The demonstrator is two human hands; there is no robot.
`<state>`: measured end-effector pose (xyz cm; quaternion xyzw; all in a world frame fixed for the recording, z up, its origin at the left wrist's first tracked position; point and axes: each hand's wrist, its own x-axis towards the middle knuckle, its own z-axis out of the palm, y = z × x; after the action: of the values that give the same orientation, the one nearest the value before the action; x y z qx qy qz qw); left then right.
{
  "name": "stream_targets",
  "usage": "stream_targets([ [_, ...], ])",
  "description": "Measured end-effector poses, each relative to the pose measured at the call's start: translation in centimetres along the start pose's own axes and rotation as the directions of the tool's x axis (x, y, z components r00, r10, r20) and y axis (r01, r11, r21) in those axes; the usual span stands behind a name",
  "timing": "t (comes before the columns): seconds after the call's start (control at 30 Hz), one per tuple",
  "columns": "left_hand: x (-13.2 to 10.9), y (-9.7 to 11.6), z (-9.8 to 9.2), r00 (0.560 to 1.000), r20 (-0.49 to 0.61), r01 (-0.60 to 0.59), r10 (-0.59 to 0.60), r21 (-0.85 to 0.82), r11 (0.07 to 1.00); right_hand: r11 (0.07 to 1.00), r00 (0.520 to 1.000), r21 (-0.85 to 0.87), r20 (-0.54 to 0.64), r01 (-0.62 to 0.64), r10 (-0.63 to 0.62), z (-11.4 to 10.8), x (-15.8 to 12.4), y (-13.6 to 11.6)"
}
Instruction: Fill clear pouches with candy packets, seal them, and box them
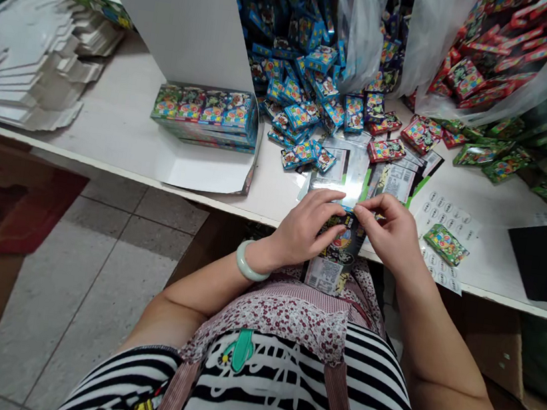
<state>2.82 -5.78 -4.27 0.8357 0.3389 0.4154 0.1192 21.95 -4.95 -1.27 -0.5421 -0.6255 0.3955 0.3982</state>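
Note:
Both hands meet at the table's front edge over a black printed packet [333, 267] with a white label. My left hand [303, 229], with a pale bangle at the wrist, has its fingers bent at the packet's top edge. My right hand [386, 230] pinches that same edge between thumb and forefinger. Beneath and behind the hands lie clear and printed packets [392, 180]. Small blue boxes [300, 114] are heaped beyond them, with a few red boxes [421, 134] to their right. What lies inside the packet is hidden.
An open white carton [203, 165] holds rows of small boxes left of centre. Flattened cartons [25, 58] are stacked far left. A sticker sheet [441, 210] bears one green box [446, 244]. A black tape dispenser [543, 261] stands right. Plastic bags [426, 43] of boxes line the back.

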Motion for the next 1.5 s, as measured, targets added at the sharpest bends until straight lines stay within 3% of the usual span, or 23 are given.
stream_targets([
  [0.27, 0.1, 0.3, 0.4, 1.0, -0.017, -0.002, 0.003, 0.038, 0.999, 0.983, 0.992, -0.141, -0.021, 0.117, -0.121, -0.4, -0.2, -0.1],
  [0.43, 0.3, 0.2, 0.5, 1.0, -0.005, -0.007, 0.008, 0.051, 0.999, 0.976, 0.992, -0.178, 0.008, 0.124, -0.124, -0.5, -0.1, -0.1],
  [0.63, 1.2, 0.4, -0.2, 0.996, 0.062, 0.063, -0.057, -0.09, 0.994, 0.999, 1.0, -0.046, 0.008, 0.002, -0.002, -0.5, 0.2, -0.4],
  [0.93, 1.7, 1.1, 0.5, 0.989, 0.06, 0.144, -0.134, -0.236, 0.961, 0.958, 0.974, 0.216, 0.168, -0.187, 0.152, -1.1, 1.2, -0.2],
  [1.13, 1.7, 1.3, 1.3, 0.987, 0.082, 0.152, -0.138, -0.207, 0.966, 0.976, 0.992, 0.179, 0.054, -0.122, 0.114, -1.2, 0.1, -0.4],
  [1.33, 1.7, 1.6, 1.2, 0.986, 0.1, 0.154, -0.135, -0.21, 0.965, 0.996, 0.999, -0.079, -0.04, 0.031, -0.034, -1.4, -1.8, -1.6],
  [1.5, 1.8, 1.9, 1.2, 0.992, 0.078, 0.117, -0.101, -0.237, 0.965, 0.996, 0.996, 0.0, 0.014, -0.088, 0.088, -1.7, -1.3, -1.5],
])
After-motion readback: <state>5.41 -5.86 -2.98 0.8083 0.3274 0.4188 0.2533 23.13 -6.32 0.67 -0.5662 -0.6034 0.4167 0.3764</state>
